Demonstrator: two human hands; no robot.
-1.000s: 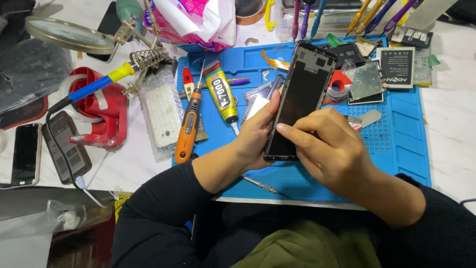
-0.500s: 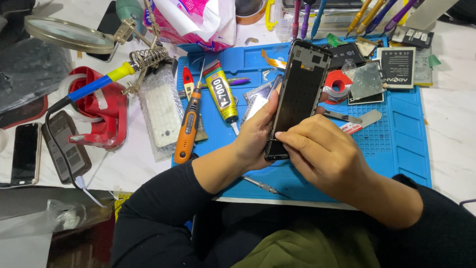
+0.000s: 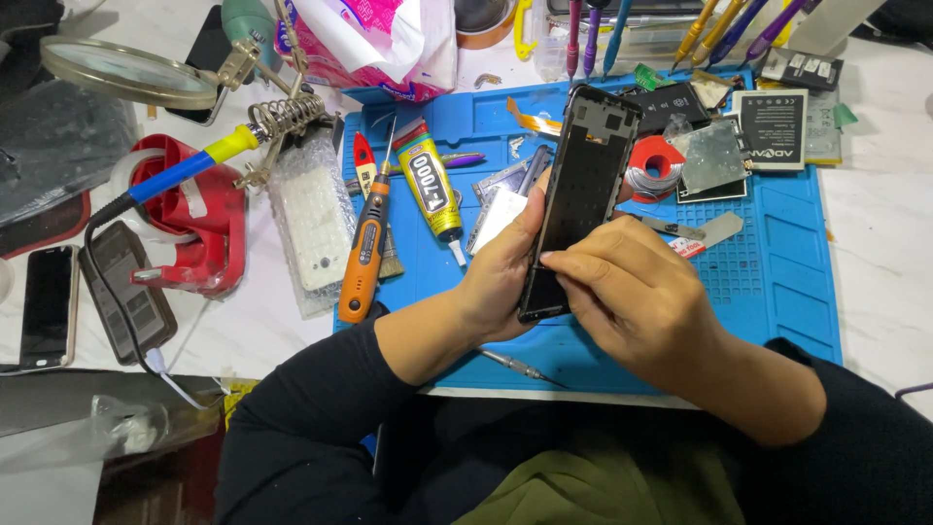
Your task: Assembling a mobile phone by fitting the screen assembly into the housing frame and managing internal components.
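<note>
Over blue mat [image 3: 777,272], hands hiding black phone frame's [image 3: 583,165] lower end

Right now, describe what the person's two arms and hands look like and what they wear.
Both arms are in long black sleeves, pushed back above the wrists so the forearms show. The left hand and right hand are bare: no gloves, and no rings, watch or bracelet visible. The fingernails are short and unpainted. No cables or straps on either arm.

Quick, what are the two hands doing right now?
Left hand: closed around the side of the black phone frame, holding it.
Right hand: fingers pressed on the frame's lower part, steadying it.
</note>
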